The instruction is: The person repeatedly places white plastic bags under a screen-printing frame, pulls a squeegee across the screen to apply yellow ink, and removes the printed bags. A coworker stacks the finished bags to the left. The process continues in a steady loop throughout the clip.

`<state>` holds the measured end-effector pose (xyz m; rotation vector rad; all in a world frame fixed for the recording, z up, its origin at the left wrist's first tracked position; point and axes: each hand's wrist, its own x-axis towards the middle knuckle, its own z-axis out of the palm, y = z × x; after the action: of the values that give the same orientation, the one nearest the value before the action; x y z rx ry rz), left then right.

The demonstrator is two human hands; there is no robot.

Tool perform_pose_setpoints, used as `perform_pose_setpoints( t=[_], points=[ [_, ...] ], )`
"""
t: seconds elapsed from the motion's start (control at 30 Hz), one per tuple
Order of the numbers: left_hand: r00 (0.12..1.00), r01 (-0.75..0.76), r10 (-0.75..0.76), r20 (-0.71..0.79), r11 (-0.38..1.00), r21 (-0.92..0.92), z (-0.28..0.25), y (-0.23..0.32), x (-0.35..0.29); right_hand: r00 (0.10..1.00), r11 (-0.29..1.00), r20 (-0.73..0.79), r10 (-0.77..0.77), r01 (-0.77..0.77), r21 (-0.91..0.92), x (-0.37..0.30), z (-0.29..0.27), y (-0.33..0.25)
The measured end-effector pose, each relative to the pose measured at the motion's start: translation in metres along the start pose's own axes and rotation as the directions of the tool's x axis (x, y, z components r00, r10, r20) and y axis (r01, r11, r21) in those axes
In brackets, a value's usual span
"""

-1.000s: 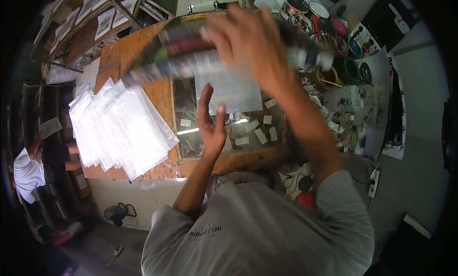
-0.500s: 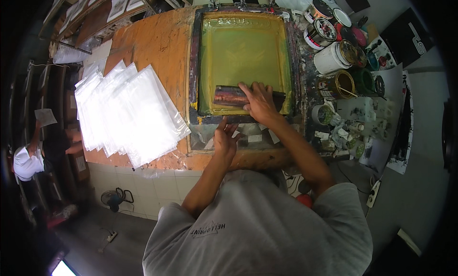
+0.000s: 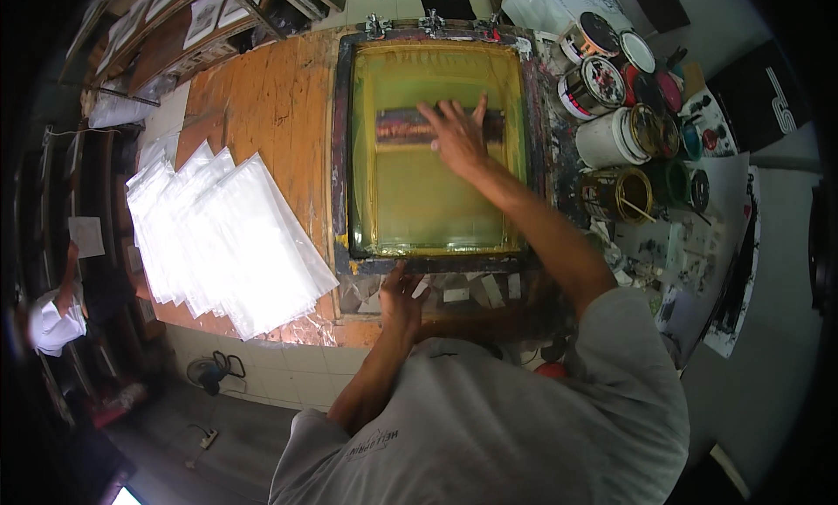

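A squeegee (image 3: 398, 127) with a dark, ink-stained handle lies crosswise on the yellow-green mesh of a framed printing screen (image 3: 419, 191). My right hand (image 3: 460, 140) grips its handle from above, fingers spread over it. Down at the near edge of the dark screen frame (image 3: 436, 265), my left hand (image 3: 401, 297) has its palm turned up and its fingers loosely apart. One fingertip reaches the frame's edge; whether it bears on the frame is hard to see. What lies under the screen is mostly hidden.
Overlapping clear plastic bags (image 3: 236, 243) cover the left of the wooden table (image 3: 262, 95). Metal clamps (image 3: 431, 21) line the screen's far edge. Ink cans and tubs (image 3: 602, 138) crowd the right side. At far left, another person (image 3: 59, 317) holds a paper sheet (image 3: 85, 237).
My right hand has pushed the squeegee away from me, from the screen's near end to its upper half. My left hand stays at the near frame edge. The whole view has shifted slightly.
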<state>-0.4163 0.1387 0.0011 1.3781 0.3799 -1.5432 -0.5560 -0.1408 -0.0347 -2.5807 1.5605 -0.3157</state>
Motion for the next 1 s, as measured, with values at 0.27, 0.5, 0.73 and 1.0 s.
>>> perform_pose_setpoints(
  t=[0.27,0.5,0.73,1.0],
  points=[
    [1.000,0.011,-0.011,-0.012,0.999,-0.031,-0.011,-0.004,0.008,0.999,0.998,-0.037,0.005,-0.008,-0.062,0.131,0.006,0.067],
    [0.992,-0.047,0.053,0.112,0.997,-0.061,-0.028,-0.010,0.013,0.999,0.972,0.029,0.044,-0.050,0.228,0.132,-0.019,0.084],
    [0.968,-0.134,0.143,0.207,0.989,-0.055,-0.011,0.008,-0.010,0.974,0.944,0.226,0.010,-0.083,0.318,0.045,-0.058,0.028],
    [0.879,-0.234,0.265,0.398,0.964,-0.124,0.014,0.046,-0.058,0.994,0.983,-0.014,-0.105,0.106,0.151,-0.129,-0.169,-0.094]
  ],
)
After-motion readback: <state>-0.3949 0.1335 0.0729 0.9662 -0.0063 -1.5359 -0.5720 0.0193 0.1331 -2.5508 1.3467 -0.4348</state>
